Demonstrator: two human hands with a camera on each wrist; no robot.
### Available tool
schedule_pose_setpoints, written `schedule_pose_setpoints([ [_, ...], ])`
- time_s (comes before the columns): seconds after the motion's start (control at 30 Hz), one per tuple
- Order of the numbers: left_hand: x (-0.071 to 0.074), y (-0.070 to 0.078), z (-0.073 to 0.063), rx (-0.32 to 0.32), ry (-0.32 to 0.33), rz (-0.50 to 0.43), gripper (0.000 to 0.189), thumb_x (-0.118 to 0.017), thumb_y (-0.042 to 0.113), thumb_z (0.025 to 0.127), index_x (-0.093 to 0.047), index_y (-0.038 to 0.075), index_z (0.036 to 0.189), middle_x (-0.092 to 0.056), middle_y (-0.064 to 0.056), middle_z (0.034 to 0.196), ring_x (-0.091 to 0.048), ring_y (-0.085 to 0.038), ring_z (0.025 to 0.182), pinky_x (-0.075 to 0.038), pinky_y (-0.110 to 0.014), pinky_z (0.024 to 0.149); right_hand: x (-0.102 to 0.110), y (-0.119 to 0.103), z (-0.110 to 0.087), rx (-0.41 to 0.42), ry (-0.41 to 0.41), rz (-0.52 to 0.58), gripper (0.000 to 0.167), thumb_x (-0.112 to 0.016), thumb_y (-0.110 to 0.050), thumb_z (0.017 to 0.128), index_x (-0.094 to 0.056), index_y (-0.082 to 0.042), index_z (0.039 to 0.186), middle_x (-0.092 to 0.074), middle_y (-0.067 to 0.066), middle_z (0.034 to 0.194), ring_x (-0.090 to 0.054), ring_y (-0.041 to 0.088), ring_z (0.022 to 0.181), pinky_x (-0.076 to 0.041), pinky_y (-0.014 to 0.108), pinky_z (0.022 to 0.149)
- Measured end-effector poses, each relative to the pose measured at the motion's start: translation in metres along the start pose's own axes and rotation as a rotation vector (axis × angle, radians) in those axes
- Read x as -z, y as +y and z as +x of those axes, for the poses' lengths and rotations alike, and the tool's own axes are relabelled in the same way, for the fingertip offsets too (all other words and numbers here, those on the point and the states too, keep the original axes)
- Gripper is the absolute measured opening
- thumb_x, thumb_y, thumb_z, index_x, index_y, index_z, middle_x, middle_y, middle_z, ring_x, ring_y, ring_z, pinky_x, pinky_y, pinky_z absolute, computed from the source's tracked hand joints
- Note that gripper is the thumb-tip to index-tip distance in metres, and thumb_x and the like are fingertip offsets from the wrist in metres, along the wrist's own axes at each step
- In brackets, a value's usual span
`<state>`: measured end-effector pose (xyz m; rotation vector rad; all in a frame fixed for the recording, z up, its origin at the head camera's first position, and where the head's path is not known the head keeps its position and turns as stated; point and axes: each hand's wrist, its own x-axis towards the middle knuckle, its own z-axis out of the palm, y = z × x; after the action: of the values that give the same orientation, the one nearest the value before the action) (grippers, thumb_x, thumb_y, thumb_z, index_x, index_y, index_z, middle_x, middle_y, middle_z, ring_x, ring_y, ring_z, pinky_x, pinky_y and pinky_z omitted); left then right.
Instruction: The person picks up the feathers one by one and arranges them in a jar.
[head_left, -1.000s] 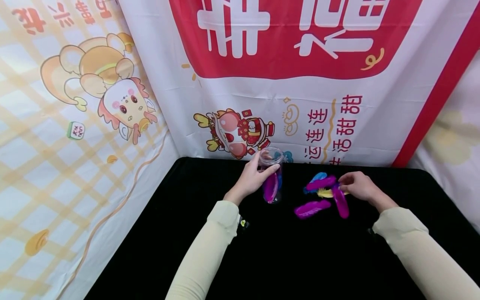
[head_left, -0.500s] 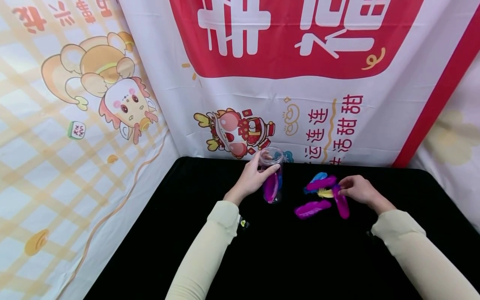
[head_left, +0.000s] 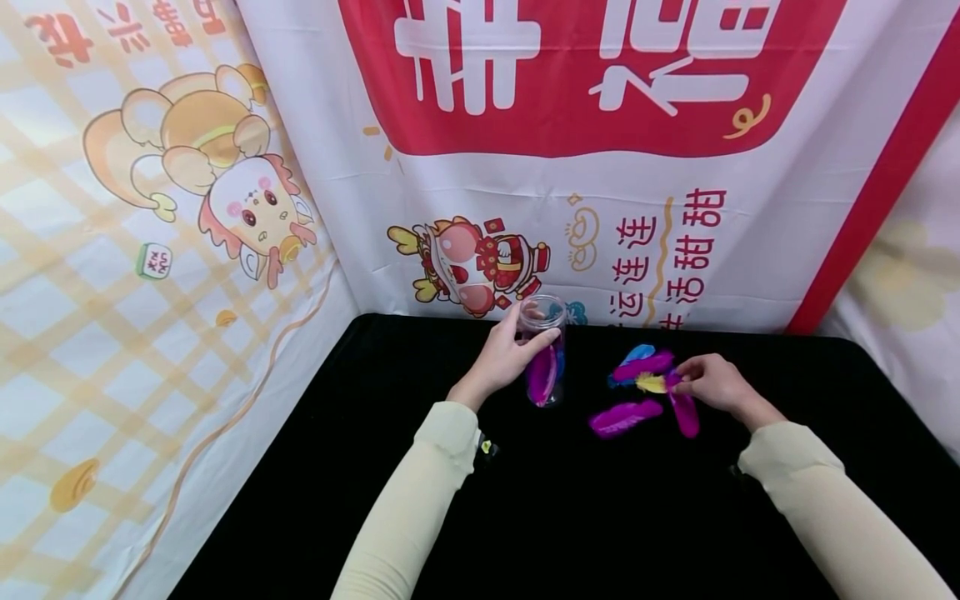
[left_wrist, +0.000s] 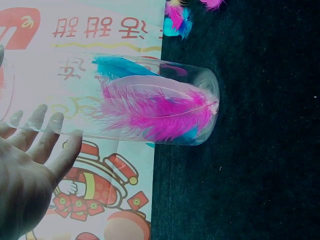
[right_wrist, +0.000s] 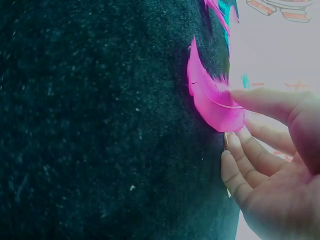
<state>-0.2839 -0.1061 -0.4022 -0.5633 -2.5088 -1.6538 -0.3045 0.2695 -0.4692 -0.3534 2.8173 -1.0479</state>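
My left hand (head_left: pixel 506 354) holds a clear jar (head_left: pixel 553 335) upright, thumb across its front and fingers behind, just under the open rim. Inside the jar are magenta and blue feathers (left_wrist: pixel 165 112), plain in the left wrist view. My right hand (head_left: pixel 717 385) pinches one end of a magenta feather (right_wrist: pixel 212 102) between thumb and fingertips; its other end slants down toward the black cloth. Close by the right fingertips lies a yellow feather (head_left: pixel 651 383). Left of it are another magenta feather (head_left: pixel 645 367) and a blue feather (head_left: pixel 637 353), overlapping.
A separate magenta feather (head_left: pixel 624 418) lies nearer me on the black cloth-covered table (head_left: pixel 600 508). Right behind the table's back edge hangs a printed white and red curtain (head_left: pixel 480 183). A checked, patterned curtain (head_left: pixel 150 333) stands along the left side.
My right hand has drawn slightly down and toward me, its fingers now at the upper end of the magenta feather, which has shifted a little. The left hand and jar have stayed still.
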Motion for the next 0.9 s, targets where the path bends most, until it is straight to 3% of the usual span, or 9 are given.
schedule_pose_setpoints([
  [0.27,0.001,0.004,0.000,0.030,-0.014,0.000,0.065,-0.068,0.036,0.100,-0.039,0.014,0.154,-0.057,-0.014,0.141,-0.056,-0.022,0.130,-0.049,-0.041,0.107,-0.001,0.001,0.001,0.010,0.014,-0.001,0.033,-0.081,-0.016,0.087,-0.073,0.007,0.109,-0.073,0.007,0.089,-0.061,0.014,0.082,-0.049,0.033,0.075],
  [0.43,0.008,0.035,-0.012,0.033,-0.043,0.024,0.063,-0.066,0.029,0.102,-0.038,0.006,0.154,-0.059,-0.013,0.139,-0.056,-0.025,0.130,-0.050,-0.038,0.106,-0.002,0.001,0.001,0.000,0.006,0.021,0.030,-0.079,-0.014,0.088,-0.073,0.007,0.109,-0.073,0.008,0.089,-0.061,0.014,0.083,-0.049,0.032,0.074],
  [0.5,0.007,0.031,-0.011,0.024,-0.037,0.021,0.063,-0.066,0.033,0.102,-0.039,0.009,0.154,-0.059,-0.012,0.139,-0.057,-0.023,0.129,-0.050,-0.037,0.106,-0.001,0.001,0.000,0.007,0.005,0.037,0.030,-0.078,-0.013,0.089,-0.073,0.008,0.109,-0.072,0.008,0.089,-0.060,0.014,0.082,-0.049,0.031,0.073],
  [0.67,0.001,-0.002,0.002,0.006,-0.005,0.009,0.067,-0.068,0.047,0.098,-0.040,0.020,0.153,-0.061,-0.005,0.137,-0.058,-0.016,0.127,-0.050,-0.038,0.106,0.002,0.001,-0.001,0.021,0.003,0.083,0.029,-0.075,-0.011,0.091,-0.071,0.010,0.110,-0.072,0.009,0.089,-0.060,0.014,0.081,-0.050,0.028,0.069],
  [0.9,0.001,-0.003,0.003,0.001,0.001,0.014,0.067,-0.068,0.048,0.097,-0.041,0.020,0.152,-0.061,0.000,0.134,-0.059,-0.014,0.124,-0.051,-0.036,0.104,0.010,-0.004,-0.002,-0.028,-0.026,0.195,0.032,-0.070,-0.008,0.095,-0.066,0.015,0.117,-0.073,0.011,0.090,-0.063,0.015,0.073,-0.057,0.033,0.064],
])
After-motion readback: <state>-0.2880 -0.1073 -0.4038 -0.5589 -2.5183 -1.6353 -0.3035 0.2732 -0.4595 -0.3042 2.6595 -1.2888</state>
